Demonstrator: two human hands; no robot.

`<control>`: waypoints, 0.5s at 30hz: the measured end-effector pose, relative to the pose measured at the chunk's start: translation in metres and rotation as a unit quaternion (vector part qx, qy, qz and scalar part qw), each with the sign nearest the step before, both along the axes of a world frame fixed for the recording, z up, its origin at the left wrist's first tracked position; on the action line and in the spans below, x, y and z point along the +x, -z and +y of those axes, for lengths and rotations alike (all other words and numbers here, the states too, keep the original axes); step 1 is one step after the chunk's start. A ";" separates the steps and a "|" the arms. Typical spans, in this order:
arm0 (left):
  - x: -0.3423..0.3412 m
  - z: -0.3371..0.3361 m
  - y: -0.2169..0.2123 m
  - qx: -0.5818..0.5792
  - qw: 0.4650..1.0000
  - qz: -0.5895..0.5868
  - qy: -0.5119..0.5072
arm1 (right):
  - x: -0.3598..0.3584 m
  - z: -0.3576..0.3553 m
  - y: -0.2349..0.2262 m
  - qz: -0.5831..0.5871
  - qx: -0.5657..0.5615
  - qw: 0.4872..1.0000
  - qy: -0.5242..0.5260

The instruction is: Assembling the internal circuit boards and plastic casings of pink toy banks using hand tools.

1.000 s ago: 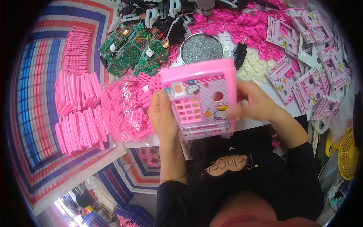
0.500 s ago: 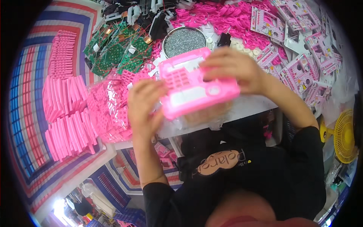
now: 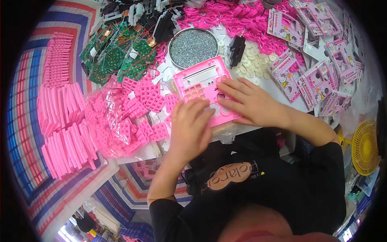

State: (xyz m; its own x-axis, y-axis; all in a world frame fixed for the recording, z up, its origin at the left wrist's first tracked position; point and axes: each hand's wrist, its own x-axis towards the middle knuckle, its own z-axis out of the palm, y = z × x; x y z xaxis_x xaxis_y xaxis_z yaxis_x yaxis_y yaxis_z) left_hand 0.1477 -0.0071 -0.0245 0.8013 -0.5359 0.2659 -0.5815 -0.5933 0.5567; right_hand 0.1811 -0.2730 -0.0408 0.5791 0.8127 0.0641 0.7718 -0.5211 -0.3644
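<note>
A pink plastic housing (image 3: 186, 77) lies in front of me, with a grid of square holes, a long slot and white areas on its face. My left hand (image 3: 191, 128) rests over its near left part, fingers bent and slightly apart, thumb mostly hidden. Across its right side lies my right hand (image 3: 258, 105), fingers stretched out near a round hole. Neither hand visibly grips anything. Just beyond the housing stands a round metal dish (image 3: 192, 48) full of small screws. Left of my left hand are loose pink keypad pieces (image 3: 150, 94), some in a clear bag (image 3: 115, 117).
Green circuit boards (image 3: 109, 64) with wires lie at the far left. Stacks of pink panels (image 3: 66, 151) stand on striped cloth. White discs (image 3: 253, 64), a black part (image 3: 237, 51) and pink rings (image 3: 238, 18) lie beyond. Printed panels (image 3: 318, 82) pile up right, above a yellow fan (image 3: 365, 147).
The housing went from raised and tilted between both hands to lying on the table. Its keypad grid now shows open squares. My left hand moved right off its left edge; my right fingers flattened on it.
</note>
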 end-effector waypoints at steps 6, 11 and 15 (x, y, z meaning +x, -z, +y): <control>0.000 -0.009 0.020 0.012 1.000 0.006 0.013 | 0.026 -0.007 0.007 0.034 0.080 0.994 -0.070; 0.003 -0.008 0.012 0.012 0.999 0.034 0.029 | 0.025 -0.006 0.016 0.015 0.111 0.991 -0.069; 0.011 0.003 0.013 0.023 0.997 0.018 0.077 | 0.031 -0.005 0.005 -0.002 0.121 0.989 -0.082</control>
State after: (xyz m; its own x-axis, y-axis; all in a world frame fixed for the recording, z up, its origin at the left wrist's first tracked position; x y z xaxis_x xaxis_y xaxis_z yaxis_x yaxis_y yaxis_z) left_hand 0.1591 -0.0041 -0.0376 0.7174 -0.6642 0.2103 -0.6476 -0.5245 0.5527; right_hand 0.2120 -0.2781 -0.0461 0.4399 0.8564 0.2705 0.8407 -0.2868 -0.4592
